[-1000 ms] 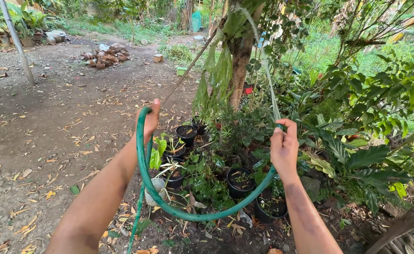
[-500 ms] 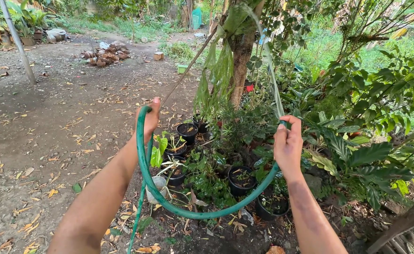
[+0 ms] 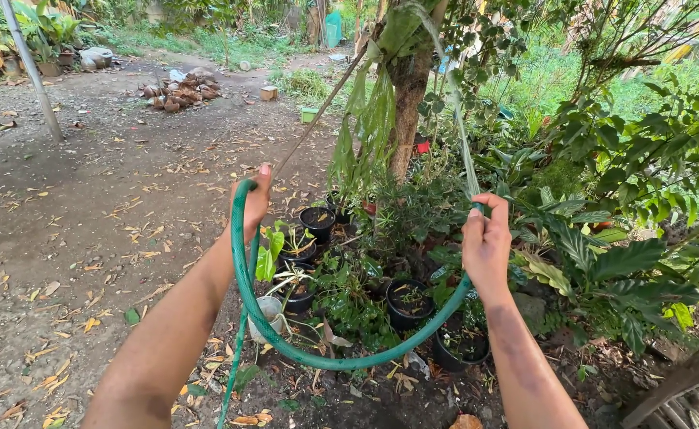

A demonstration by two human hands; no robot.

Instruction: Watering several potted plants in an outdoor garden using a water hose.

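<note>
Head view: both hands grip green hose (image 3: 317,361).
Left hand (image 3: 254,202) and right hand (image 3: 484,242) closed around it; nozzle end hidden behind right fingers.

The green hose (image 3: 302,353) runs out past the bottom edge at about seven o'clock, so its far length is cut off, and its nozzle end is covered by the right hand (image 3: 486,242). Both forearms are cut by the bottom edge, and the left hand (image 3: 254,202) hides the stretch of hose it grips. At five o'clock a wooden slatted thing (image 3: 683,389) is cropped by the corner, too little showing to tell what it is.
</note>
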